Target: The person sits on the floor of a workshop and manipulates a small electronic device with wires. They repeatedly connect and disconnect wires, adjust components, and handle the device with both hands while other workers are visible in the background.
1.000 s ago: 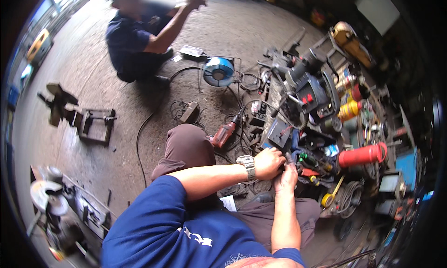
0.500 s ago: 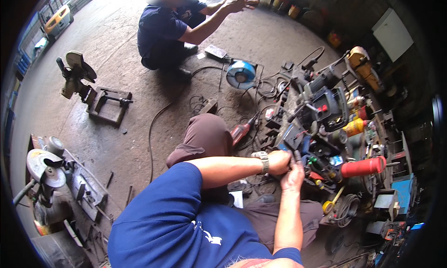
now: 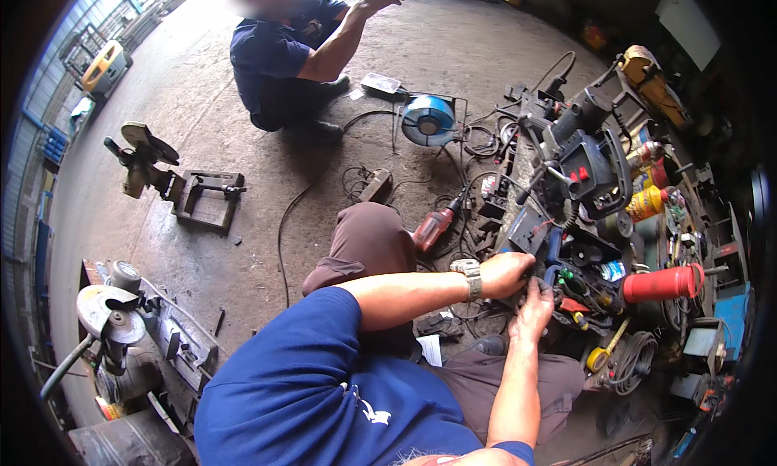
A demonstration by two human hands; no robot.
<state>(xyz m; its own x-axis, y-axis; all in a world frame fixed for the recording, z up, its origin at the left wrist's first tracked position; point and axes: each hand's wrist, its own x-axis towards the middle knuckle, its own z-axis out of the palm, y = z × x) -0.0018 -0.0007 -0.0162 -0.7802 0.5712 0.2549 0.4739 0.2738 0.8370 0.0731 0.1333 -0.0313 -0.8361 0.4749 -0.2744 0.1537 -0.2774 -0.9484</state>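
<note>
Both of my hands meet at the left edge of a crowded heap of tools. My left hand (image 3: 507,273), below a wristwatch (image 3: 469,279), is closed with its fingertips towards the right hand. Just nearer to me, my right hand (image 3: 533,311) has its fingers bent together by the left fingertips. Whatever sits between them is too small and hidden to name. Beyond the hands lies a dark flat box (image 3: 530,228). To their right is a blue-edged open tool case (image 3: 584,252) with green-handled screwdrivers (image 3: 573,282).
A red cylinder (image 3: 660,285) and a yellow tape measure (image 3: 597,358) lie to the right. A red power tool (image 3: 435,227) and a blue wire spool (image 3: 426,120) are on the floor ahead. Another person (image 3: 283,61) squats beyond. Cut-off saws (image 3: 113,314) stand at left.
The view has shifted, so the scene sits lower and further right. My hands stay close together at the tool heap. The other person's raised hands have moved a little towards the left.
</note>
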